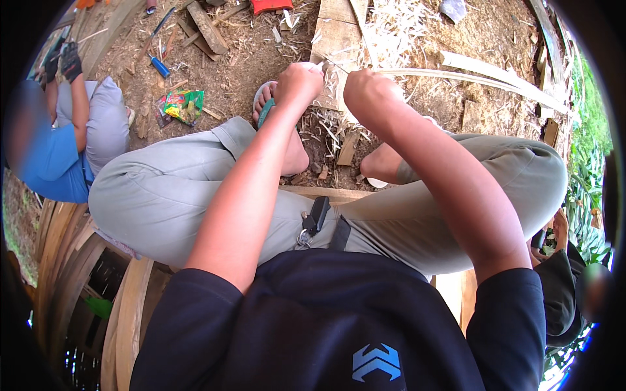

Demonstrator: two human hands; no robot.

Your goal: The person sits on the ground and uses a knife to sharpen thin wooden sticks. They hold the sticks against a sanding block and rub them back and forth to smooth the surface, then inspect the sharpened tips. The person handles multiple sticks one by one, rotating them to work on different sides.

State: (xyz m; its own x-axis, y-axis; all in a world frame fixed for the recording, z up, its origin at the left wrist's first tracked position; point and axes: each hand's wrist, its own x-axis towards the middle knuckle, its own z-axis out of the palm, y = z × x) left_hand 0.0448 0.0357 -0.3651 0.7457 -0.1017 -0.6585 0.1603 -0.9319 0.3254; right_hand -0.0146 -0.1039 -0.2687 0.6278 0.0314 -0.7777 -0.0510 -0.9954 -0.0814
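My left hand (pixel 301 83) is closed in front of my left foot, with a small pale end showing at its fingertips; what it grips is mostly hidden. Close by on the right, my right hand (pixel 373 94) is closed too. A thin dark blade-like piece (pixel 337 64) juts from its fingers toward my left hand; its handle is out of sight in the fist. Behind both hands lies a flat wooden board (pixel 338 40). A long pale wood strip (pixel 476 78) runs from beside my right hand to the far right; whether the hand touches it cannot be told.
Wood shavings (pixel 401 32) and offcuts (pixel 207 29) litter the ground. A blue-handled screwdriver (pixel 158 67) and a colourful packet (pixel 184 106) lie left. A gloved person in blue (pixel 59 163) sits at left; another in dark clothes (pixel 564 293) is at right. Curved planks (pixel 117 319) stand behind me.
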